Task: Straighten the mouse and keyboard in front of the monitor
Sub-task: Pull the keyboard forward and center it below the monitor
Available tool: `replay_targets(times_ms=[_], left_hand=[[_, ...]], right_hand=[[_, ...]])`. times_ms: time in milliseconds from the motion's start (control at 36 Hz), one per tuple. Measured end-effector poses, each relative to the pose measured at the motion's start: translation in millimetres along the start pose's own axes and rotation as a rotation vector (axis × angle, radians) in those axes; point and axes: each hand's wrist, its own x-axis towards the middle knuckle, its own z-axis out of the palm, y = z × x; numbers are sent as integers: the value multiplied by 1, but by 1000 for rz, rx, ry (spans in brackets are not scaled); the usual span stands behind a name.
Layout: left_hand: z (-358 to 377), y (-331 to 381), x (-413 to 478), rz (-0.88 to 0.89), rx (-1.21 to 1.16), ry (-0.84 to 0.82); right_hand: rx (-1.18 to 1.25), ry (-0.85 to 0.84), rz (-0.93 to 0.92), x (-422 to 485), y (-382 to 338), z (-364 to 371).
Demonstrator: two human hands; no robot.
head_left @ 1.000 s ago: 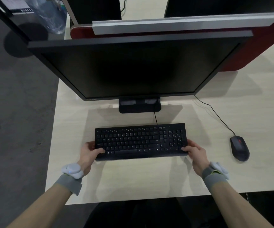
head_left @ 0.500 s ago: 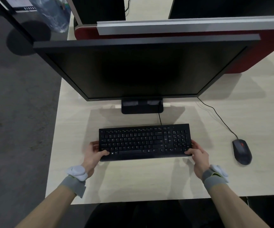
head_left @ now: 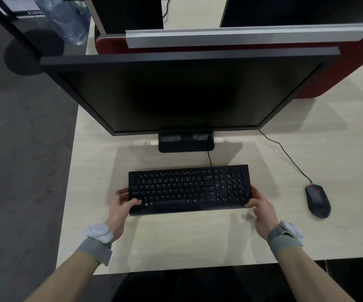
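Observation:
A black keyboard lies flat on the pale desk, roughly square to the dark monitor behind it. My left hand grips the keyboard's left end, thumb resting on the lower-left keys. My right hand grips its right end at the front corner. A black mouse with a red wheel sits on the desk to the right of the keyboard, apart from both hands, its body angled slightly to the left.
The monitor stand is just behind the keyboard, with the keyboard cable running to it. The mouse cable curves back behind the monitor. A red divider backs the desk. The desk's left edge drops to grey floor.
The keyboard stays gripped by both hands and has barely moved on the desk. Most of the shift in the picture comes from my head moving.

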Motion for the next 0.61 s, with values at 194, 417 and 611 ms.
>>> replay_targets(times_ms=[194, 417, 611], left_hand=[[3, 0, -1, -35, -80, 49], [10, 4, -4, -49, -86, 88], [34, 7, -7, -69, 24, 201]], right_hand=[[7, 6, -22, 4, 2, -1], [-32, 28, -58, 10, 6, -2], [-33, 16, -78, 14, 6, -15]])
